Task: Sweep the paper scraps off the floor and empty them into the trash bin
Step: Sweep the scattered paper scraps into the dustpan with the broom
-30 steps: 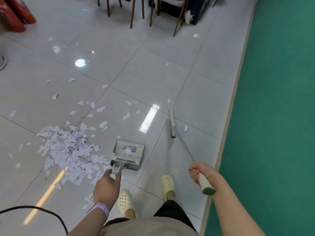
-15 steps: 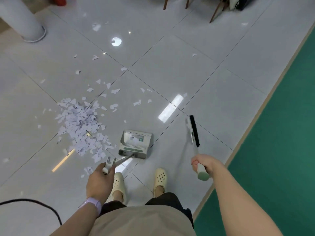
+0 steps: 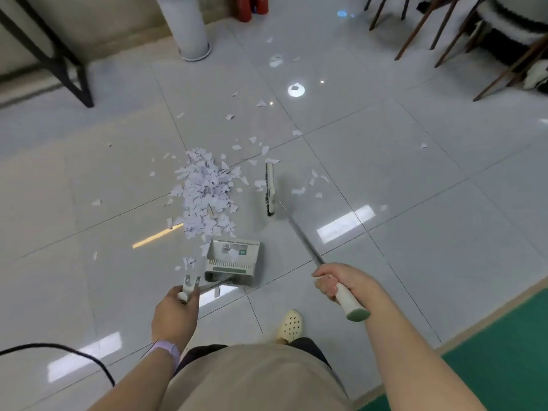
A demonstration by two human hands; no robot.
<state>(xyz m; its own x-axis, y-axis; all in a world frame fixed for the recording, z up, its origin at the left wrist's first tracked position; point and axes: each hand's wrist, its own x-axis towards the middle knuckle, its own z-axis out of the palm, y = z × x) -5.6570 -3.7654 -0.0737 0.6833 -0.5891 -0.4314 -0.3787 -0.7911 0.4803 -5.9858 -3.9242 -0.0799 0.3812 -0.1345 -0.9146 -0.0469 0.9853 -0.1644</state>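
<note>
A heap of white paper scraps (image 3: 204, 191) lies on the grey tiled floor, with loose bits scattered around and beyond it. A metal dustpan (image 3: 232, 259) stands on the floor just in front of the heap, one scrap inside it. My left hand (image 3: 175, 315) grips the dustpan's handle at its top end. My right hand (image 3: 338, 281) grips the white end of the broom handle. The broom head (image 3: 269, 189) rests on the floor to the right of the heap, with a few scraps on both sides of it. No trash bin is in view.
A white pillar (image 3: 189, 28) stands at the back, with red objects (image 3: 250, 5) beside it. Chair legs (image 3: 444, 28) fill the back right, a dark frame leg (image 3: 74, 75) the back left. A green mat (image 3: 489, 378) borders the tiles at right. A black cable (image 3: 74, 354) crosses lower left.
My view has swung left, bringing the pillar and the scrap heap toward the middle. The broom head has moved from right of the dustpan up beside the heap. The dustpan stays near my feet.
</note>
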